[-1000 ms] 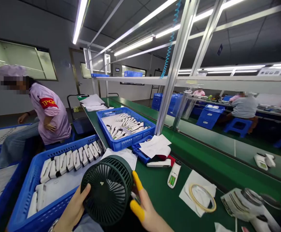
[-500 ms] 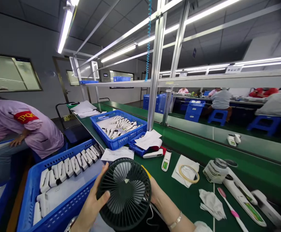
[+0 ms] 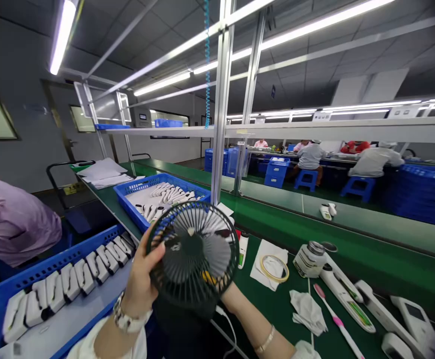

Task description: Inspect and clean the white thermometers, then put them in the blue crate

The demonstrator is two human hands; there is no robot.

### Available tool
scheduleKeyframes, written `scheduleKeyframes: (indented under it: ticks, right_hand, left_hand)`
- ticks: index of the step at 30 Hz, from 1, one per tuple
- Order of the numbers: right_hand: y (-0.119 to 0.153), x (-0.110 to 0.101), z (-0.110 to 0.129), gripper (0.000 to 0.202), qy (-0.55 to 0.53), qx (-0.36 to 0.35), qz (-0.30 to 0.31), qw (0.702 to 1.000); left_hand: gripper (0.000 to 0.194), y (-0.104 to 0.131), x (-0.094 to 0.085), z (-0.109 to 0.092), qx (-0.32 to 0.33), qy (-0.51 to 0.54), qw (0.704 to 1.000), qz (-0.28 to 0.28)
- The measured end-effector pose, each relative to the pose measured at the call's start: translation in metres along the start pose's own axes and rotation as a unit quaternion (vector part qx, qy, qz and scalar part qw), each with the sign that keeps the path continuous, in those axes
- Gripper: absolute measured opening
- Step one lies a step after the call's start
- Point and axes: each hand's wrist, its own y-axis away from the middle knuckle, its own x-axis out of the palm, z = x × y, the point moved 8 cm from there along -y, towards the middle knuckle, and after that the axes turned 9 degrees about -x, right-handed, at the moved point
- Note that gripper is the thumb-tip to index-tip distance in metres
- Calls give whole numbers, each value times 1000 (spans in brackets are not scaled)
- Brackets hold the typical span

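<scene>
A black desk fan (image 3: 192,252) with a round grille is held up in front of me, facing me. My left hand (image 3: 142,274) grips its left rim, thumb over the front of the grille and the other fingers behind. My right hand (image 3: 230,297) is behind the lower right of the fan. Its fingers are mostly hidden, with something yellow showing through the grille there. A white cable (image 3: 228,319) is plugged in low on the fan and hangs down. The fan's blades show through the grille.
Blue baskets of white handheld devices stand at the left (image 3: 73,279) and behind the fan (image 3: 127,192). On the green bench lie a tape roll (image 3: 274,269), a jar (image 3: 309,259), a crumpled tissue (image 3: 307,311), a toothbrush (image 3: 339,323) and more devices (image 3: 348,299). A metal post (image 3: 223,99) rises behind.
My view has turned to the right. The fan has been raised and tilted, and its base and cable now show more. Both hands have stayed at it.
</scene>
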Motion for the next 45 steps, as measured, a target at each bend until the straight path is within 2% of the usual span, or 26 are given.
scheduleKeyframes:
  ticks: [3, 6, 9, 13, 16, 20, 24, 29, 32, 35, 38, 42, 45]
  right_hand:
    - [0, -17, -9, 44, -4, 27, 16, 999]
    - [-2, -34, -16, 53, 13, 39, 28, 999]
    - [-7, -37, -26, 54, 33, 48, 73, 996]
    - [-21, -43, -42, 43, 91, 54, 128, 986]
    - [-38, -65, -49, 33, 196, 40, 89, 976]
    - [-42, -90, -48, 36, 343, 13, 0, 939]
    - [-19, -90, -41, 36, 422, -19, 8, 906]
    - [16, -95, -32, 43, 477, -35, 18, 878]
    - [25, -89, -32, 48, 508, -42, 42, 859]
    - [24, -78, -34, 52, 543, -47, 62, 836]
    - [20, -70, -34, 48, 573, -47, 63, 816]
    - [25, -64, -34, 51, 588, -57, 67, 804]
    - [31, -62, -36, 57, 591, -65, 76, 800]
  left_hand:
    - [48, -33, 20, -6, 37, 7, 999, 12]
    - [44, -56, 36, -8, 129, -41, 990, 36]
    - [52, -70, 44, -3, 203, -77, 975, 46]
    - [74, -80, 50, 16, 229, -164, 956, 83]
    - [87, -91, 46, 38, 223, -251, 935, 112]
    - [94, -111, 27, 64, 219, -345, 907, 102]
    - [95, -119, 13, 75, 222, -408, 881, 92]
    - [94, -119, 12, 72, 235, -437, 863, 92]
    - [91, -122, 18, 72, 231, -429, 866, 108]
    - [85, -125, 26, 69, 222, -410, 877, 110]
    - [79, -130, 37, 61, 210, -392, 889, 107]
    - [72, -137, 49, 54, 200, -374, 898, 114]
    - [71, -140, 48, 53, 202, -365, 903, 105]
